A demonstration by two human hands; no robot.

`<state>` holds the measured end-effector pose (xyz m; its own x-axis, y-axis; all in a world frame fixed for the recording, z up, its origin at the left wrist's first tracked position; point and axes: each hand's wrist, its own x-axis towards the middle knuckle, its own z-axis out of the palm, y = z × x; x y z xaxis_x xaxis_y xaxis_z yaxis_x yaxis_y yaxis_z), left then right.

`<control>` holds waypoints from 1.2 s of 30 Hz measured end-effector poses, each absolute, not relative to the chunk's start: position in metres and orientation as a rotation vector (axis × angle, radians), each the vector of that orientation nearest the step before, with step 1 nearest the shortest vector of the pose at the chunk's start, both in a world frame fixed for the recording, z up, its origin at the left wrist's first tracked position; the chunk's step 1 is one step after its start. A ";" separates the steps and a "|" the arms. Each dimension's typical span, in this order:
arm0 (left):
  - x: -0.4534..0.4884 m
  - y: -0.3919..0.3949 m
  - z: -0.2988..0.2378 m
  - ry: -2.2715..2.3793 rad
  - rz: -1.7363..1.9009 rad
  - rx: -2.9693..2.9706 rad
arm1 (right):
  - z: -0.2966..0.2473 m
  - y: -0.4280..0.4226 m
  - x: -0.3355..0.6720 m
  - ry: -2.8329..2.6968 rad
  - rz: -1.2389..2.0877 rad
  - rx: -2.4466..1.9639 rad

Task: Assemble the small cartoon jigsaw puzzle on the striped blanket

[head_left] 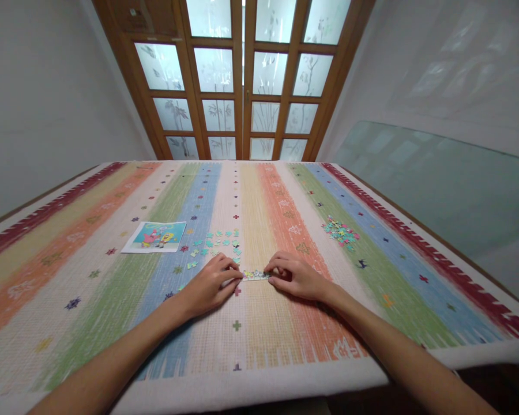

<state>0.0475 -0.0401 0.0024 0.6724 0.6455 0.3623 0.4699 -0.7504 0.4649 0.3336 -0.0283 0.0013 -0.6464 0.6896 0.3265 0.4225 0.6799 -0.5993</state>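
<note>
A short joined strip of jigsaw puzzle pieces lies on the striped cloth in front of me. My left hand has its fingers closed at the strip's left end, and my right hand pinches its right end. Just beyond my left hand, several loose teal puzzle pieces are spread out in rough rows. Farther left lies a picture card with a pink and a yellow cartoon figure on a blue-green ground. Over to the right is a heap of mixed puzzle pieces.
The table is covered by a striped cloth whose white front edge hangs down near me. Behind the far edge stand wooden doors with frosted glass panes. A pale glass panel leans along the right wall.
</note>
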 end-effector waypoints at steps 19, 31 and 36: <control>0.049 -0.044 0.002 0.833 0.776 2.625 | 0.006 -0.032 0.336 -2.316 0.547 -0.865; 0.049 -0.044 -0.002 0.842 0.783 2.664 | 0.004 -0.032 0.335 -2.362 0.454 -0.878; 0.051 -0.046 0.002 0.847 0.789 2.671 | 0.003 -0.033 0.335 -2.357 0.433 -0.871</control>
<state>0.0512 -0.0460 0.0019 0.6878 0.5891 0.4242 0.4652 -0.8063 0.3654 0.3349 -0.0325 0.0032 -0.6165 0.6726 0.4093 0.4832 0.7336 -0.4778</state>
